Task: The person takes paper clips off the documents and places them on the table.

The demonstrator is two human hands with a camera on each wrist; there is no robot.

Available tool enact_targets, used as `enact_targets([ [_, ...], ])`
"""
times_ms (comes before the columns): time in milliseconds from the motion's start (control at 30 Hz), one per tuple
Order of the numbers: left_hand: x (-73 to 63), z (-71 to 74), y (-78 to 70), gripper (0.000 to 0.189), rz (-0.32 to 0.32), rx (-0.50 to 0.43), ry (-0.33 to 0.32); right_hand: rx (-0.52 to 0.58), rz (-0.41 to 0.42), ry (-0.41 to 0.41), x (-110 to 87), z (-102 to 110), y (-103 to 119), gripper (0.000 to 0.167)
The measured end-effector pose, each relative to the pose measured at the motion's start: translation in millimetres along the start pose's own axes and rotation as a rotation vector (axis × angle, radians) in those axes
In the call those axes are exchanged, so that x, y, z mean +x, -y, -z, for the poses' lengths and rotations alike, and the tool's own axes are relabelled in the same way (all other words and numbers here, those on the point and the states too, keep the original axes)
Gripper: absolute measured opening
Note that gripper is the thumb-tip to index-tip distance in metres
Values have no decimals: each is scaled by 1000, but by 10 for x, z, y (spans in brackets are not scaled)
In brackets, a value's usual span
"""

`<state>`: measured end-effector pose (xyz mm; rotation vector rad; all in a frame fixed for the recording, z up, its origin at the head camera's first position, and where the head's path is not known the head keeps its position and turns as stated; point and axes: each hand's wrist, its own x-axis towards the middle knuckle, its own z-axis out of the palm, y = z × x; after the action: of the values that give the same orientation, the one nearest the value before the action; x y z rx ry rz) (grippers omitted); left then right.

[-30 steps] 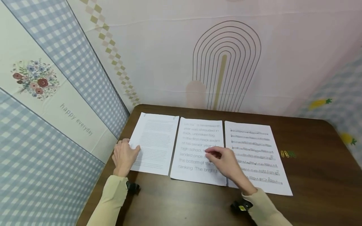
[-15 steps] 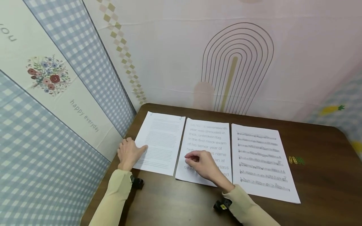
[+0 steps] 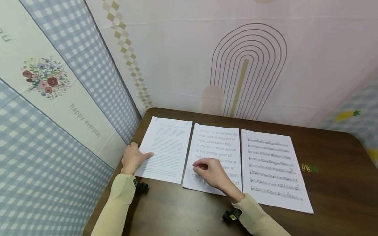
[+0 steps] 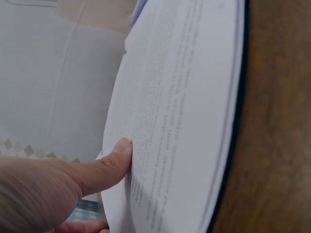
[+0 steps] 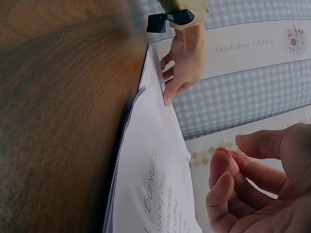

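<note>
My left hand lies at the left edge of a stack of densely printed sheets. Its thumb rests on the top page, while the other fingers are over the side. Small paper clips sit at this stack's two upper corners. Above the middle stack of large-print sheets hovers my right hand. Its fingers are loosely bent, with the thumb apart from them and nothing held, as the right wrist view shows. Part of the large text is hidden beneath it.
A sheet of music lies to the right of the middle stack. Several yellow and green paper clips are lined up farther right on the brown table. A patterned cloth hangs behind the table.
My right hand has moved left and nearer me, from the middle stack's right edge to its lower left part. The left hand stays at its stack. The head view has shifted slightly.
</note>
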<state>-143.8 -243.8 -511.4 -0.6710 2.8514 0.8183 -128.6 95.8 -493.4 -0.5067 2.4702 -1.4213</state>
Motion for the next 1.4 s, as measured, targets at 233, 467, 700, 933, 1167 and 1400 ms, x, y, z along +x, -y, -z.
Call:
enact_targets([
  [233, 69, 70, 27, 84, 72, -54, 85, -1, -7, -5, -13, 14, -27, 9],
  [467, 176, 13, 186, 61, 83, -95, 79, 3, -13, -8, -36, 25, -40, 9],
  [700, 290, -84, 377, 41, 21, -78, -47, 2, -31, -6, -64, 45, -52, 11],
  [933, 38, 160, 235, 35, -13, -232, -41, -2, -37, -20, -98, 91, -71, 11],
  [1167, -63, 260, 269, 52, 118, -443, 106, -6, -52, -33, -144, 124, -89, 11],
  [1400, -79, 319, 279, 54, 172, -544, 63, 1, -64, -39, -195, 180, -117, 12],
])
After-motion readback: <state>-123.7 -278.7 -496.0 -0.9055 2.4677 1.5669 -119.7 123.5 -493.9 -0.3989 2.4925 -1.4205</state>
